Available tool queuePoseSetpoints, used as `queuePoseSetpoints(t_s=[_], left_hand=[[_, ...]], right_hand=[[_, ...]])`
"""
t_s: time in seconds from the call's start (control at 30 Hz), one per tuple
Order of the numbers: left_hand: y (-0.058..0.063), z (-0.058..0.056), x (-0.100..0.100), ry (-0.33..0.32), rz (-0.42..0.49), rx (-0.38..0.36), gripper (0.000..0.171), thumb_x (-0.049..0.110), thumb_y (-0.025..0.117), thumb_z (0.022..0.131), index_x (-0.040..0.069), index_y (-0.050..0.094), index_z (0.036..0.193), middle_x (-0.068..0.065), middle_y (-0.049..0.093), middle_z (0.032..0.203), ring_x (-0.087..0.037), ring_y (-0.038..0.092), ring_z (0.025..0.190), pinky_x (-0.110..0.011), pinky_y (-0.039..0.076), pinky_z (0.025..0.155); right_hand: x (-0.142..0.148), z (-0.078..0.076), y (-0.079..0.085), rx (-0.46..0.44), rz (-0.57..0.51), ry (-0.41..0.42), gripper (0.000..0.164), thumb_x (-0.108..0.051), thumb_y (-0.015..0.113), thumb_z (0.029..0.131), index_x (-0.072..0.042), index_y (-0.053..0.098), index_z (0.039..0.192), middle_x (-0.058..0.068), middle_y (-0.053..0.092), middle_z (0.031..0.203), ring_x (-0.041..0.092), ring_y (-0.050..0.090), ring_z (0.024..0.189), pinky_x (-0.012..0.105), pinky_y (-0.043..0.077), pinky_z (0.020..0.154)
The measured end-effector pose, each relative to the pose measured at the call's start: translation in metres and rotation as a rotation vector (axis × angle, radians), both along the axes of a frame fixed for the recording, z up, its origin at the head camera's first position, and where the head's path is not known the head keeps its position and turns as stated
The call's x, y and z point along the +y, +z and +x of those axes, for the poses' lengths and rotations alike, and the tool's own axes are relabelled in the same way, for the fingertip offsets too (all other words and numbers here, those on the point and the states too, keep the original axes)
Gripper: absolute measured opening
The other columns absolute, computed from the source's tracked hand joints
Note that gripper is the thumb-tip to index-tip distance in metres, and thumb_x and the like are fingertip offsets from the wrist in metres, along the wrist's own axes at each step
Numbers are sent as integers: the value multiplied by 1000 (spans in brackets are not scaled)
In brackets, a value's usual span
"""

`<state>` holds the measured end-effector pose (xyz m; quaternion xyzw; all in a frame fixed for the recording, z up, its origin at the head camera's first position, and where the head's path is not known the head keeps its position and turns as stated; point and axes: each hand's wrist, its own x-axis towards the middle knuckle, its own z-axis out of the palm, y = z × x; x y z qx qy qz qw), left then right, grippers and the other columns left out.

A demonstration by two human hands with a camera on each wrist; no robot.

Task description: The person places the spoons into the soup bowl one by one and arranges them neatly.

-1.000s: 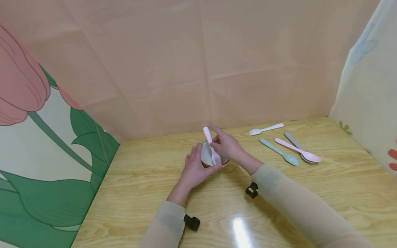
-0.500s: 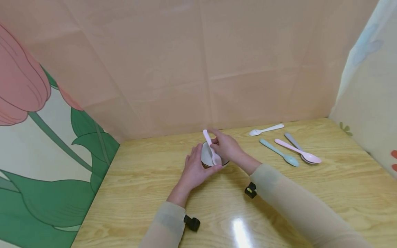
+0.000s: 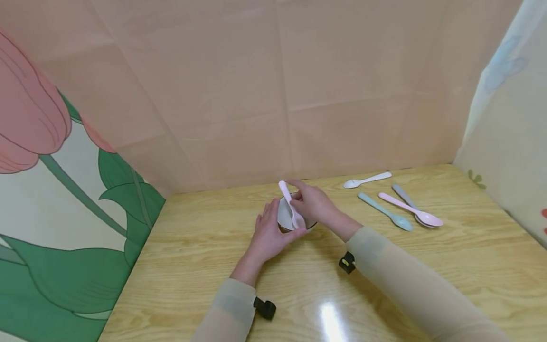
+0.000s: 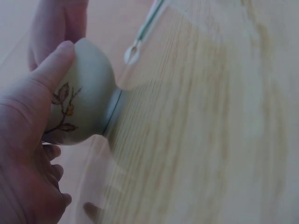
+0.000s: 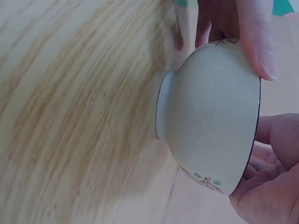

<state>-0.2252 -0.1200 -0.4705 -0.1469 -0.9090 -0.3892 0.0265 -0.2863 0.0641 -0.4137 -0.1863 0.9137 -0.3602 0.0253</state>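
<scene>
A small bowl [image 3: 284,216] with a dark rim stands upright on the wooden table. In the left wrist view its pale outer wall [image 4: 91,100] carries a brown twig pattern. My left hand [image 3: 267,233] grips the bowl from the left, thumb along the near side and fingers round the far side. A pale pink spoon [image 3: 297,218] leans inside, its head down in the bowl and its handle sticking up past the far rim. Thumb and fingers of my right hand [image 3: 315,204] pinch the spoon's handle at the right. The right wrist view shows the bowl [image 5: 212,107] but hides the spoon.
To the right lie a white spoon [image 3: 367,180], a teal spoon [image 3: 384,211] and a pink spoon [image 3: 410,209] crossing over a grey spoon [image 3: 403,194]. A peach cloth backdrop [image 3: 226,95] rises behind the table [image 3: 192,247].
The top of the spoon's handle has tipped slightly down and left, and my right hand's fingers have shifted a little with it. My left hand stays on the bowl.
</scene>
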Motion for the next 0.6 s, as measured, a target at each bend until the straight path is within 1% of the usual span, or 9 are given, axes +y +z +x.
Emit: queuePoseSetpoints(t_s=[0.1,0.17,0.3,0.47,0.6], left_hand=[[0,0,0,5,-10,-13,116,70,81,92,21,19,176,-4,35,177,-38,14,168,-67,8,132],[-1,0,0,8,-15,-18,117,72,80,92,20,18,177,-4,33,178,-38,13,169,-66,7,132],[-1,-1,-1,13,-23,-27,120,76,78,90,20,17,177,-5,32,179,-36,12,169,-65,8,133],[-1,-1,-1,19,-36,-38,122,77,77,90,17,17,177,-6,30,179,-32,11,169,-63,8,133],[-1,-1,0,17,-33,-35,122,75,79,90,14,17,177,-8,29,180,-34,12,169,-63,8,133]], right_hand=[[1,0,1,-27,-13,-13,64,-10,71,108,-10,46,167,17,78,121,28,77,102,42,63,85],[2,1,1,-33,-20,-18,63,-10,71,109,-8,46,167,18,78,123,29,77,104,42,64,85],[4,1,1,-9,-29,-25,61,-11,72,108,-6,49,164,19,77,124,32,77,108,45,64,89],[8,2,3,33,-48,-27,59,-12,73,108,-5,51,162,17,78,122,36,76,113,51,63,94],[14,5,7,66,-66,-38,58,-14,74,107,-3,53,160,17,78,123,38,77,113,52,62,94]])
